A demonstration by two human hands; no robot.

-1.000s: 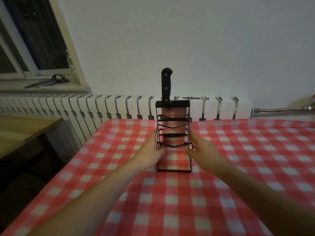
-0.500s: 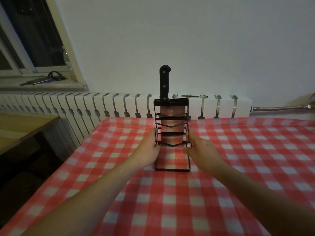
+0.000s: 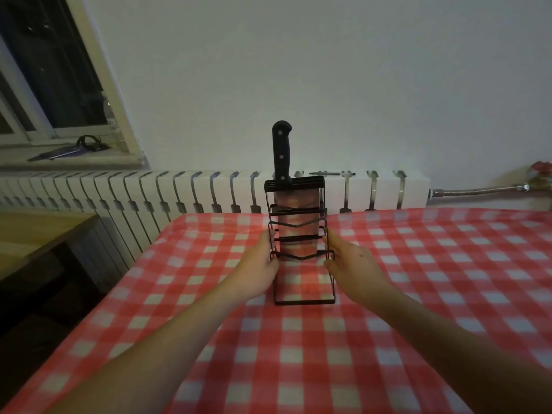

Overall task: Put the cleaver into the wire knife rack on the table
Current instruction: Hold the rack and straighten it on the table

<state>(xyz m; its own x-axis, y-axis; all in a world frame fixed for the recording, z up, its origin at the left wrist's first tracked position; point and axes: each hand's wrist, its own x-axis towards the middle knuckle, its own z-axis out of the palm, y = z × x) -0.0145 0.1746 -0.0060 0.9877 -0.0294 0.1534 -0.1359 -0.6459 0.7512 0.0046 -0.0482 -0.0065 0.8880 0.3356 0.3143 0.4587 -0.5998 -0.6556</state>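
Black wire framed the whole story: the cleaver [image 3: 282,153] already stood blade-down in the wire knife rack [image 3: 298,234], its dark riveted handle poking straight up out of the top slots, well above both sets of fingers. By the look of it, the main job was done. What seemed left was small stuff, judging from the pose: settling the rack square on the checked tablecloth [image 3: 418,279] and letting go.

And the hands were right there on it! The left hand [image 3: 260,267] pressed against the rack's left upright, the right hand [image 3: 354,262] against the right upright, so the frame sat between the two palms. Fingers on both sides lay fairly straight and close together, flat along the wire rather than curled round it; whether any fingertip hooked behind a rod, I could not tell. The broad blade showed between the fingers, behind the zigzag cross-wires, reflecting red from the cloth.

Hard to read: the blade's lower edge was lost among wires and dim light, so how deep it sat stayed uncertain. The far fingertips were hidden behind the frame. Beyond the fingers ran a white radiator [image 3: 179,192], with something thin and dark lying on top, too small to name. Both forearms ran off the bottom edge.
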